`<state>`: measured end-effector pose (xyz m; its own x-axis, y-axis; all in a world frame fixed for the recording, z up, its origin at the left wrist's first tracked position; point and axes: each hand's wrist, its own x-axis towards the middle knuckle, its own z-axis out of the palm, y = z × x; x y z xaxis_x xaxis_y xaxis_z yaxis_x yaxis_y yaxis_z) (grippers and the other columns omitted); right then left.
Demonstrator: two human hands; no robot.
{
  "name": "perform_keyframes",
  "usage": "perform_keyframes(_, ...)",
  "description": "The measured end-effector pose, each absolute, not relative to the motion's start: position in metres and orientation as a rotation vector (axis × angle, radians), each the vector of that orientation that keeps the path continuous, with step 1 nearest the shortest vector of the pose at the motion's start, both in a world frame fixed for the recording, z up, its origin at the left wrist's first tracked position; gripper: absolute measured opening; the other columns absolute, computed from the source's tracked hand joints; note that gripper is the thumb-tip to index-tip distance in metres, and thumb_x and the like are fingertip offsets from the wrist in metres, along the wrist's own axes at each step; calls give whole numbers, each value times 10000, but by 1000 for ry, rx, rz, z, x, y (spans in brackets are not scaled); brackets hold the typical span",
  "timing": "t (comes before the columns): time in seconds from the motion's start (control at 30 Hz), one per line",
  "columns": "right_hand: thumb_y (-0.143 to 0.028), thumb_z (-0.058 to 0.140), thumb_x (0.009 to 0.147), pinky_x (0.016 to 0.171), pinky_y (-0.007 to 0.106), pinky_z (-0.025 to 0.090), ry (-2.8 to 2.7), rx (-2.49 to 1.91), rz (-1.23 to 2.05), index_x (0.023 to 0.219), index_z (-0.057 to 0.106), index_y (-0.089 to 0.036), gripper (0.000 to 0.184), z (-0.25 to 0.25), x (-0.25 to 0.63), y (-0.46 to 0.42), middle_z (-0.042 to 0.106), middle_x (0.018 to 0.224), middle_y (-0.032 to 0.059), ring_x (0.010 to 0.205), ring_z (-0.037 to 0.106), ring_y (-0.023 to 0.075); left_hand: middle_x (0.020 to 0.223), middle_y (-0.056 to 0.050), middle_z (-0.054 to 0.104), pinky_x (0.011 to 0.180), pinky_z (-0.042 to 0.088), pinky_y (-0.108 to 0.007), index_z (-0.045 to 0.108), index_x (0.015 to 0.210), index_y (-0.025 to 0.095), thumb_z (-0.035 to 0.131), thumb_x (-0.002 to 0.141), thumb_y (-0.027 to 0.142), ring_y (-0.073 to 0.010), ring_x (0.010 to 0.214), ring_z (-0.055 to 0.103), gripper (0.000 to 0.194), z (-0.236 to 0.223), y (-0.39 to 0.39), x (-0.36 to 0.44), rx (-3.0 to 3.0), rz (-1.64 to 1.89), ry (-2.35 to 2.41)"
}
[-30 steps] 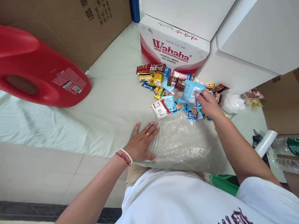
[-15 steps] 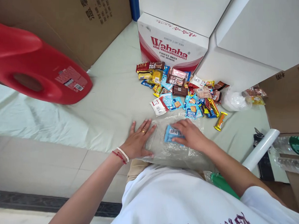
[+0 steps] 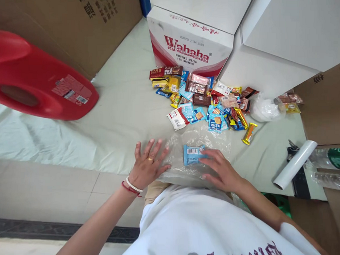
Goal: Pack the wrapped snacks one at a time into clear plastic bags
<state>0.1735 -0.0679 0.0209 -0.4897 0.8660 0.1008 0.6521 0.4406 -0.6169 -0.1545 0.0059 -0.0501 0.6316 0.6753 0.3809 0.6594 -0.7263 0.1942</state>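
Note:
A light blue snack packet [image 3: 192, 155] with a barcode lies on a sheet of clear plastic film [image 3: 174, 172] near the table's front edge. My left hand [image 3: 149, 162] is open, fingers spread, at the left border of the film. To the right of the packet is my right hand [image 3: 220, 168], its fingers apart and the tips at the packet's right end; whether they touch it I cannot tell. Behind the film spreads a pile of wrapped snacks [image 3: 202, 100], with blue biscuit packets [image 3: 215, 122] closest to the film. A single yellow-orange bar [image 3: 249, 133] lies right of them.
A Wahaha carton [image 3: 189, 50] stands behind the snacks. On the left is a large red jug [image 3: 46, 82]. A white plastic bundle [image 3: 267, 108] sits right of the pile. At the right edge are a white film roll [image 3: 295, 164] and clear bottles [image 3: 330, 158].
My left hand has shifted left and its fingers have spread. My right hand has drawn back to the right, uncovering more of the blue packet. The view has tilted slightly.

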Motion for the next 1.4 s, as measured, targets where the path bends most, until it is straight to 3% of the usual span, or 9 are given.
perform_keyframes(0.07,-354,668,961,1145,524,417,-2320,-1226,855,1456,491,-260,535,26,189,-90,479,1500,146,1406,419,293,1500,-60,592,1274,10,-639,332,1571,423,606,941,208,-292,1520,380,720,-47,5,-155,2856,668,932)
perform_keyframes(0.17,-338,694,946,1157,521,424,-2347,-1249,953,1433,523,-244,524,18,207,-116,473,1508,152,1441,385,297,1428,-45,654,1306,109,-526,395,1537,343,504,870,41,-206,1429,511,740,-40,11,-158,2745,438,551)
perform_keyframes(0.37,-237,577,1008,1051,486,501,-2105,-1335,858,1111,709,-261,169,-10,218,-124,660,1266,109,1254,559,256,1616,-142,435,1295,173,-530,438,1494,213,644,812,239,-270,1519,379,712,-29,28,-166,2473,84,435)
perform_keyframes(0.5,-341,519,1044,937,399,549,-1852,-1429,1093,1063,680,-236,193,0,226,-110,717,1071,93,1039,658,216,1524,-92,562,1274,235,-502,685,1147,249,563,954,349,-242,1452,475,248,-28,33,-157,2392,112,503)
perform_keyframes(0.7,-536,463,1039,843,367,562,-1691,-1542,1226,1046,612,-225,345,28,238,-83,692,1012,83,926,664,208,1498,-92,591,1246,317,-507,695,851,223,357,1028,361,-232,1415,517,405,-19,50,-129,2292,189,778)
perform_keyframes(0.83,-607,723,863,1013,493,500,-2184,-1410,1004,1324,589,-233,608,33,224,-85,630,1297,149,1194,570,308,1459,-84,627,1269,288,-510,665,850,223,333,1037,378,-206,1358,575,411,-12,55,-122,2287,144,780)
perform_keyframes(1.0,-310,486,1045,819,414,527,-2176,-1502,812,1113,684,-228,224,20,207,-94,694,928,91,907,594,241,1509,-77,583,1272,307,-456,646,881,229,341,1040,410,-201,1387,549,389,-10,52,-127,2252,250,825)
perform_keyframes(1.17,-325,532,1030,798,353,510,-2001,-1451,811,1010,689,-229,185,26,220,-70,693,885,62,865,619,206,1497,-94,583,1067,509,-386,635,830,217,407,1018,433,-221,1298,602,366,-11,53,-119,2220,391,980)
perform_keyframes(1.4,-265,555,970,759,338,497,-2074,-1962,668,1026,727,-185,197,21,230,-21,709,971,94,874,638,234,1213,-123,703,1031,475,-518,656,860,210,552,897,392,-323,1172,583,213,-30,58,-95,2170,528,1493)
